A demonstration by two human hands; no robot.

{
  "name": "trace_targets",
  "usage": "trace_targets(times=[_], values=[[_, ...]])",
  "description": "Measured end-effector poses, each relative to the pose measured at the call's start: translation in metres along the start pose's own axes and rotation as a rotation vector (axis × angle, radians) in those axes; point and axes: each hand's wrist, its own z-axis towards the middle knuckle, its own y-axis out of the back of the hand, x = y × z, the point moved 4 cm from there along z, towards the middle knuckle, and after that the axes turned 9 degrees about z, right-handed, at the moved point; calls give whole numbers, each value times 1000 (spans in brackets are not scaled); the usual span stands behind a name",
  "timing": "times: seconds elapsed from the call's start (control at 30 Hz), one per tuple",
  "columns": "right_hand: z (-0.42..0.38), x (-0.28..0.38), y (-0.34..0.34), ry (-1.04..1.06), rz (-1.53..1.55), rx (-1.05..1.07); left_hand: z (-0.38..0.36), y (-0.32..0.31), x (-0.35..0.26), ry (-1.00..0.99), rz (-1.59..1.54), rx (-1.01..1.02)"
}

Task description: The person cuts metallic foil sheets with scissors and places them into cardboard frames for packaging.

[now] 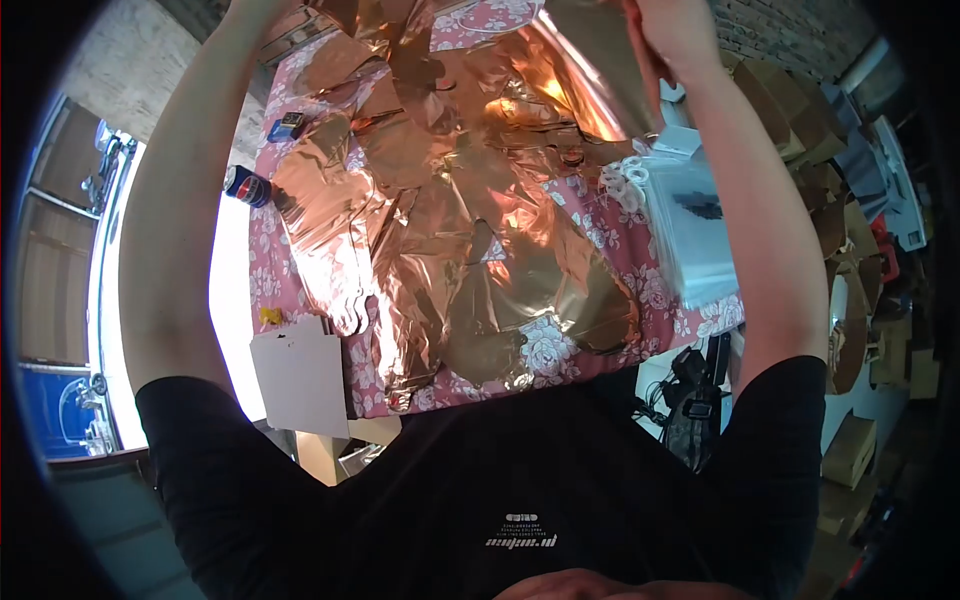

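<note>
Flat, crinkled copper-coloured foil pieces (420,190), which look like deflated foil balloons, lie overlapping on a pink floral tablecloth (650,290). My left forearm reaches past the upper left edge, and the hand itself is out of frame. At the top right, my right hand (665,40) is partly cut off beside a large smooth sheet of the same foil (590,60). Its fingers are mostly hidden, so I cannot see whether it grips the sheet. Below that hand are a small white object (678,140) and curled white ribbon (625,182).
Clear plastic bags (695,235) lie at the right edge. A dark blue drink can (246,186) and a small blue box (286,127) stand at the left. White card (298,375) sits at the front left corner, black straps (690,400) hang front right, and cardboard boxes (795,110) are piled beyond.
</note>
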Motion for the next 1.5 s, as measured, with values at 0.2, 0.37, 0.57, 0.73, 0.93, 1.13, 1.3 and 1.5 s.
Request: trace_targets(times=[0.2, 0.37, 0.57, 0.73, 0.93, 1.13, 1.3, 1.5], values=[[-21, 104, 36, -130, 314, 5, -10, 53, -37, 222, -101, 0], [-24, 132, 39, -21, 751, 257, -17, 78, -46, 267, -409, 164], [-40, 195, 29, 67, 804, 395, -35, 92, -61, 308, -315, 290], [-53, 251, 28, -215, 646, 451, -41, 59, -24, 325, -753, 540], [-32, 232, 37, -110, 381, 385, -67, 94, -36, 541, -971, 379], [-66, 76, 39, -193, 341, 439, -109, 59, 59, 329, -573, 325], [-143, -16, 43, -625, 552, 338, -176, 22, 124, 374, -289, 307], [-187, -15, 54, -803, 464, 258, -220, -1, 152, 644, -276, 402]])
